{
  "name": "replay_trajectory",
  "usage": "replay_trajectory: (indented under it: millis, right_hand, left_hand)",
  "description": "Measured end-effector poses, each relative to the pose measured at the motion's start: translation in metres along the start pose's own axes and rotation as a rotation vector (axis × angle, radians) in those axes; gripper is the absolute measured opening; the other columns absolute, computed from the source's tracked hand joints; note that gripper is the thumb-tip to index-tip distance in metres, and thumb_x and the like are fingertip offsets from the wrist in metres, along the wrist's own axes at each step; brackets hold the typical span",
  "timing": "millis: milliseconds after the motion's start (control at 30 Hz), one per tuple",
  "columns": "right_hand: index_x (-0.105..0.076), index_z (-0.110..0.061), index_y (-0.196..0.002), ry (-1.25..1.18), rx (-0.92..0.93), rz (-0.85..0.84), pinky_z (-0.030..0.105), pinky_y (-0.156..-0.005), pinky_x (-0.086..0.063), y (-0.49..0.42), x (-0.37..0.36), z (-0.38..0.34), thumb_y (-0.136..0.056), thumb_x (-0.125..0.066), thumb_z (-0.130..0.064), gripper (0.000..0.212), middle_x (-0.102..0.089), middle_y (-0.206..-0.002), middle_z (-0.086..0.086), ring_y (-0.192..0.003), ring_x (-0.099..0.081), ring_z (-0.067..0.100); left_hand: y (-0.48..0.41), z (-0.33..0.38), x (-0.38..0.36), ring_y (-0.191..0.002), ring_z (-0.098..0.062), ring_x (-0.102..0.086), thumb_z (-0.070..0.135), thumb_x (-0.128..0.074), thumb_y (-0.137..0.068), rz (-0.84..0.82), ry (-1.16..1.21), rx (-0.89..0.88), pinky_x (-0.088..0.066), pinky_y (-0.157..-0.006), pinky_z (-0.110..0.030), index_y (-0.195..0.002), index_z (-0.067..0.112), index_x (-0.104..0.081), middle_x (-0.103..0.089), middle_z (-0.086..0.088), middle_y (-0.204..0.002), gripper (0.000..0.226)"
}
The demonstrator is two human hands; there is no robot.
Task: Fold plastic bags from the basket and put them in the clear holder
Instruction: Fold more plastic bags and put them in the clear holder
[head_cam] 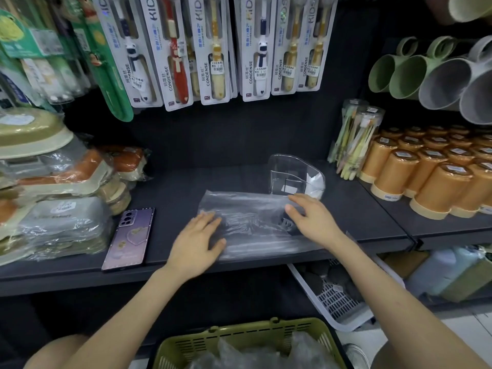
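On shelf (186, 179), straight fingers (206, 221) press plastic bag (250, 209).

Shelf: a dark grey board (186, 182) that runs across the middle of the frame.
Centre: a clear plastic bag (253, 227) lies flat, and its near edge reaches the front edge of the shelf.
Behind the bag: a clear holder (290, 173) stands upright with something white inside.
Left: a phone (129, 238) lies with its back up near the front edge, and wrapped packs (61, 225) are stacked beside it.
Right: clear tubes of toothbrushes (356, 139) stand next to orange cups (426, 171) in rows.
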State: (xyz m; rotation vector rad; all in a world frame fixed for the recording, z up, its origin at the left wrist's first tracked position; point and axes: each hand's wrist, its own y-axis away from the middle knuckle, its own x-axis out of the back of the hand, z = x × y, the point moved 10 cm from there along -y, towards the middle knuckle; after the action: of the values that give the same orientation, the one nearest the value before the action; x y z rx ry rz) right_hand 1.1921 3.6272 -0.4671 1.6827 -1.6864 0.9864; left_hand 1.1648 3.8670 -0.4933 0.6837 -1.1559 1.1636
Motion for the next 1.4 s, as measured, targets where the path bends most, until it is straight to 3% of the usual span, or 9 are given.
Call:
replay_trajectory:
  millis: [100, 267, 467, 600, 733, 900, 1067, 1167, 1400]
  right_hand:
    - [-0.040, -0.016, -0.145, 0.071, -0.045, -0.050, 0.033, -0.114, -0.020, -0.019, -0.015, 0.006, -0.101, -0.043, -0.037, 0.049, -0.033, -0.154, 0.005, -0.144, -0.024, 0.021]
    - [-0.037, -0.018, -0.147, 0.123, -0.066, -0.046, 0.037, -0.116, -0.020, -0.045, -0.016, 0.021, -0.099, -0.045, -0.040, 0.054, -0.030, -0.156, 0.007, -0.145, -0.021, 0.024]
    - [-0.039, -0.022, -0.147, 0.140, -0.005, -0.024, 0.041, -0.117, -0.020, -0.056, -0.007, 0.005, -0.100, -0.043, -0.041, 0.051, -0.028, -0.157, 0.005, -0.146, -0.018, 0.022]
    - [-0.031, -0.023, -0.150, 0.282, 0.164, -0.131, 0.035, -0.118, -0.007, -0.038, -0.039, -0.041, -0.101, -0.037, -0.044, 0.053, -0.019, -0.160, 0.003, -0.149, -0.009, 0.020]
    - [-0.015, -0.026, -0.154, 0.500, 0.213, -0.312, 0.044, -0.120, 0.007, -0.026, -0.086, -0.044, -0.100, -0.023, -0.055, 0.061, -0.005, -0.162, 0.004, -0.149, 0.005, 0.020]
    - [-0.013, -0.031, -0.153, 0.626, 0.117, -0.316, 0.049, -0.118, 0.007, -0.025, -0.070, 0.008, -0.056, 0.025, -0.086, 0.118, -0.004, -0.162, 0.005, -0.149, 0.004, 0.022]
    - [-0.028, -0.025, -0.151, 0.590, 0.074, -0.096, 0.049, -0.118, -0.002, -0.019, -0.026, 0.014, -0.093, -0.009, -0.061, 0.071, -0.024, -0.158, 0.010, -0.148, -0.012, 0.029]
    - [-0.054, -0.015, -0.136, 0.464, 0.233, 0.080, 0.053, -0.113, -0.024, 0.011, -0.033, -0.040, -0.093, -0.016, -0.053, 0.068, -0.052, -0.141, 0.014, -0.135, -0.041, 0.035]
    - [-0.057, -0.014, -0.133, 0.474, 0.479, -0.095, 0.042, -0.110, -0.022, 0.069, -0.119, -0.087, -0.103, -0.015, -0.048, 0.062, -0.055, -0.138, 0.006, -0.132, -0.047, 0.022]
  left_hand:
    - [-0.005, -0.004, -0.021, -0.149, -0.013, -0.003, 0.074, -0.013, -0.074, -0.129, -0.019, 0.059, -0.003, -0.115, -0.020, -0.153, 0.023, -0.019, -0.011, 0.003, -0.161, 0.094]
    - [-0.008, -0.012, -0.037, -0.149, -0.016, 0.004, 0.077, 0.005, -0.066, -0.202, -0.134, 0.115, -0.003, -0.118, -0.028, -0.154, 0.027, -0.011, -0.002, 0.000, -0.162, 0.103]
    - [-0.010, -0.002, -0.026, -0.147, -0.020, -0.016, 0.073, -0.024, -0.084, -0.223, -0.109, 0.118, -0.018, -0.118, -0.033, -0.149, 0.030, -0.032, -0.016, -0.001, -0.161, 0.078]
    - [-0.026, 0.000, 0.006, -0.140, -0.023, -0.033, 0.067, -0.001, -0.072, 0.018, -0.039, 0.115, -0.022, -0.114, -0.031, -0.138, 0.024, -0.051, -0.037, -0.005, -0.152, 0.094]
    - [-0.047, -0.011, -0.028, -0.149, -0.021, 0.001, 0.065, 0.011, -0.081, -0.162, -0.182, 0.088, 0.006, -0.119, -0.033, -0.154, 0.023, -0.012, -0.005, -0.004, -0.162, 0.088]
    - [-0.048, -0.030, -0.049, -0.148, -0.017, 0.012, 0.063, 0.000, -0.094, -0.211, -0.199, 0.127, 0.009, -0.120, -0.035, -0.154, 0.028, 0.001, 0.007, -0.002, -0.162, 0.069]
    - [-0.048, -0.028, -0.033, -0.147, -0.017, 0.013, 0.055, -0.014, -0.100, -0.152, -0.041, 0.122, 0.010, -0.118, -0.031, -0.153, 0.028, -0.001, 0.006, 0.000, -0.161, 0.061]
    - [-0.030, -0.016, -0.011, -0.141, -0.010, 0.018, 0.071, 0.012, -0.081, -0.017, -0.074, 0.053, 0.018, -0.113, -0.025, -0.150, 0.028, -0.002, 0.011, 0.007, -0.154, 0.082]
    - [0.022, -0.005, -0.038, -0.141, -0.010, 0.019, 0.073, 0.039, -0.063, -0.088, -0.109, 0.033, 0.019, -0.113, -0.022, -0.143, 0.028, 0.009, 0.012, 0.006, -0.155, 0.097]
